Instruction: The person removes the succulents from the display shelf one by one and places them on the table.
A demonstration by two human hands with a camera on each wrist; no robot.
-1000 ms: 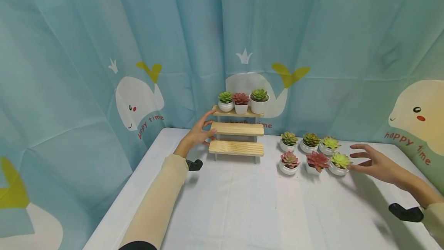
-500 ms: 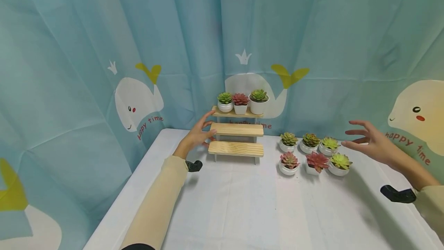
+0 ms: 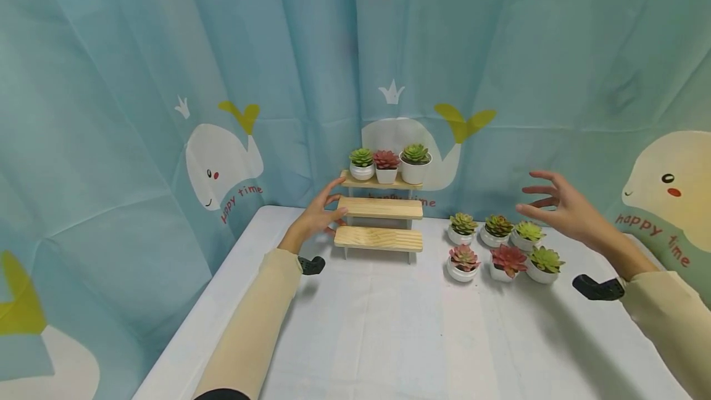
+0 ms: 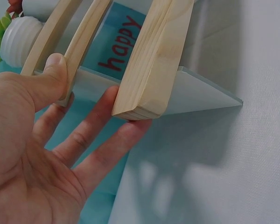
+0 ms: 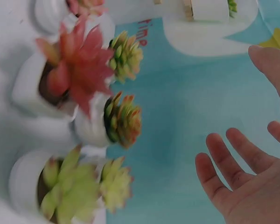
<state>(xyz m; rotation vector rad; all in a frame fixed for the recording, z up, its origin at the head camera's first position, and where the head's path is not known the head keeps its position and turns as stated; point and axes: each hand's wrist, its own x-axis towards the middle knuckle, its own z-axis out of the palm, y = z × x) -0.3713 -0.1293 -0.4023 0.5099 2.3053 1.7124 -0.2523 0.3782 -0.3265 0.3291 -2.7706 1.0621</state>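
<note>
My left hand steadies the left side of a three-tier wooden display stand. In the left wrist view its thumb lies on the middle plank, with fingertips against the ends of the planks. My right hand is raised above the potted succulents on the right, fingers spread and holding nothing. On the top plank sit a green succulent, a red one in a square pot and a larger green one. No pots stand on the two lower planks.
Two short rows of succulents stand right of the stand, including a pink one, a red one and a lime-green one. A blue whale-print curtain hangs behind the white table.
My right hand has risen from beside the front lime-green succulent and moved left and back over the pots. The left hand and the stand have stayed put.
</note>
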